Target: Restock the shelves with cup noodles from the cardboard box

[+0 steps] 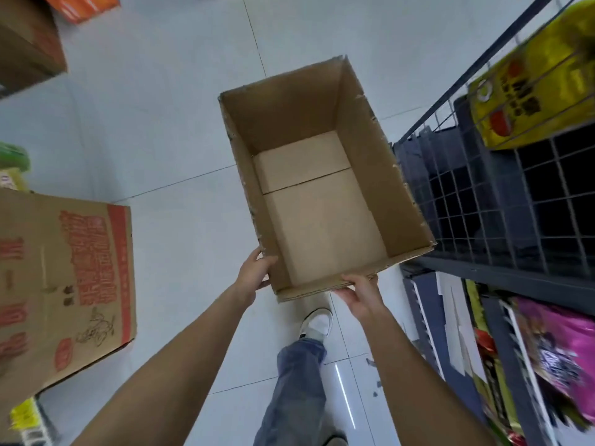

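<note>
An open brown cardboard box [370, 162] hangs in the air over the white tiled floor, in the middle of the head view. Its inside is bare; no cup noodles show in it. My left hand [256, 272] grips the near left corner of the box, fingers over the rim. My right hand [362, 292] holds the near edge at the right, thumb on the rim. The dark wire shelves [515, 220] stand right beside the box on the right, its right wall close to the wire grid.
A closed cardboard carton with red print [64, 278] sits at the left, another carton [25, 43] at the top left. Yellow packets [541, 91] and pink packets [560, 358] fill the right-hand shelves. My leg and white shoe [317, 325] are below the box.
</note>
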Action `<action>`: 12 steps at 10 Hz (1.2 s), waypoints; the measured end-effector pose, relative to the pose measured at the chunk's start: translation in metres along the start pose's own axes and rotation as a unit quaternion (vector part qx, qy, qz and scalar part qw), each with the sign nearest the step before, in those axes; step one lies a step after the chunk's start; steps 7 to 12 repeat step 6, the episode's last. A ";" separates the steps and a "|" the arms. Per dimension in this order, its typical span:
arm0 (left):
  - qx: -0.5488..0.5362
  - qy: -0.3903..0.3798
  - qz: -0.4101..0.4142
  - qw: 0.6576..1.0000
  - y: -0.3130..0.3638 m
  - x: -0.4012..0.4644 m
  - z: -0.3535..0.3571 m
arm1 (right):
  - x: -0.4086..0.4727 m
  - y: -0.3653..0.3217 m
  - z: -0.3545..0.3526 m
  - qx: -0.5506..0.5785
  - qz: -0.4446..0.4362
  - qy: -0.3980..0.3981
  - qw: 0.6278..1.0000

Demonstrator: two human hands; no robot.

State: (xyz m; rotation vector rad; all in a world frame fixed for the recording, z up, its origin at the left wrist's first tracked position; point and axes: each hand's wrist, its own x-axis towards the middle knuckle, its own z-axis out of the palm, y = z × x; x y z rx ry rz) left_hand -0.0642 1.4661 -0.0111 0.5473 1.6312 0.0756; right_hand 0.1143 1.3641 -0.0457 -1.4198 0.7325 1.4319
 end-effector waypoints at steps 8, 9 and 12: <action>0.103 -0.023 -0.003 0.994 -0.023 0.024 0.081 | 0.023 -0.014 -0.064 -0.136 -0.043 0.096 0.985; 0.103 -0.023 -0.003 0.994 -0.023 0.024 0.081 | 0.023 -0.014 -0.064 -0.136 -0.043 0.096 0.985; 0.103 -0.023 -0.003 0.994 -0.023 0.024 0.081 | 0.023 -0.014 -0.064 -0.136 -0.043 0.096 0.985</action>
